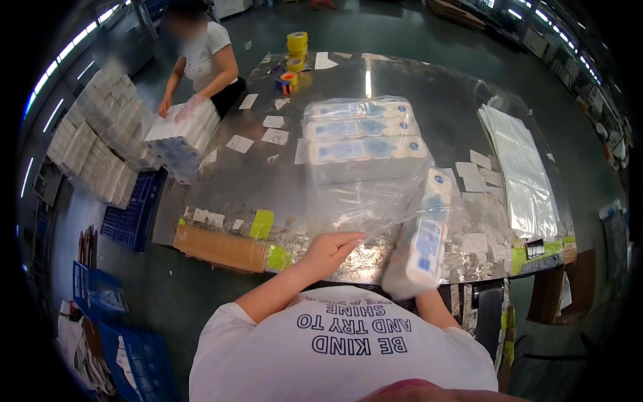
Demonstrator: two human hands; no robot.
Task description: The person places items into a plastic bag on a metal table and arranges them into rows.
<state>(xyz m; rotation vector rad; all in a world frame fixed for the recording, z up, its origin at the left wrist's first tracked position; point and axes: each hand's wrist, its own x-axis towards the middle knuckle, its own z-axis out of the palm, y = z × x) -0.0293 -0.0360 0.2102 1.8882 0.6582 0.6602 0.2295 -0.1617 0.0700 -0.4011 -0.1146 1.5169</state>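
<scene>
A large clear plastic bag (348, 199) lies on the metal-topped table with its mouth toward me. Inside it, several white-and-blue packs of paper rolls (365, 151) are lined up in rows. My left hand (333, 253) is closed in a pinch on the bag's near edge. At the bag's right side, another long pack of paper rolls (423, 244) is tilted, its near end blurred and reaching over the table edge. My right forearm (435, 308) runs up under that near end, holding it; the pack hides my right hand's fingers.
Flat clear bags (522, 174) are stacked at the table's right. Yellow tape rolls (297, 47) stand at the far edge, near a tape dispenser (284, 84). Paper scraps (274, 136) are stuck about the tabletop. A co-worker (204, 63) handles a bagged bundle (182, 137) at far left.
</scene>
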